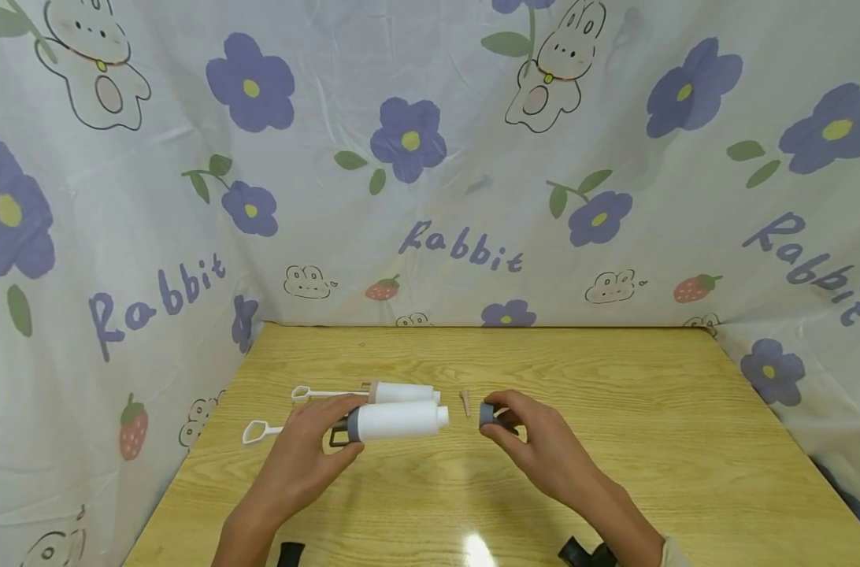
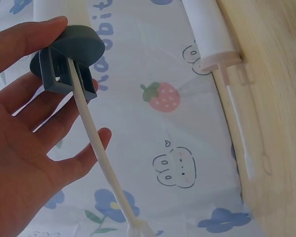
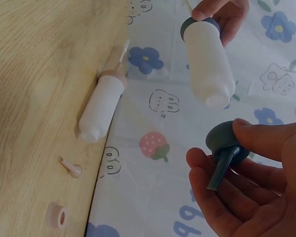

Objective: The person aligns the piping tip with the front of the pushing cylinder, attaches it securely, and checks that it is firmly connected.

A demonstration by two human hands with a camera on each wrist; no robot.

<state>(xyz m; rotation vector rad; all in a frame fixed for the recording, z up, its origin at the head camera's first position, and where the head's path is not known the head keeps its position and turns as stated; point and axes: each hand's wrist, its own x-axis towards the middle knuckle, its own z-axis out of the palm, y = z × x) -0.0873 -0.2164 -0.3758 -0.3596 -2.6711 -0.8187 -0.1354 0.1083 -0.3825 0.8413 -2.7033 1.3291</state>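
Note:
My left hand grips a white syringe-like tube by its blue-grey collar, thumb on one side and fingers on the other. A thin white rod with a looped end sticks out through the collar's frame-shaped handles. The tube's narrow tip points right, apart from the right hand. My right hand pinches a blue-grey cap with a short spout between thumb and fingers. Behind the held tube lies a second white tube with a beige collar and its own rod.
On the wood table lie a small beige nozzle and a beige ring. A white cloth with flowers and rabbits hangs behind the table and along its sides. Black straps show at the bottom of the head view.

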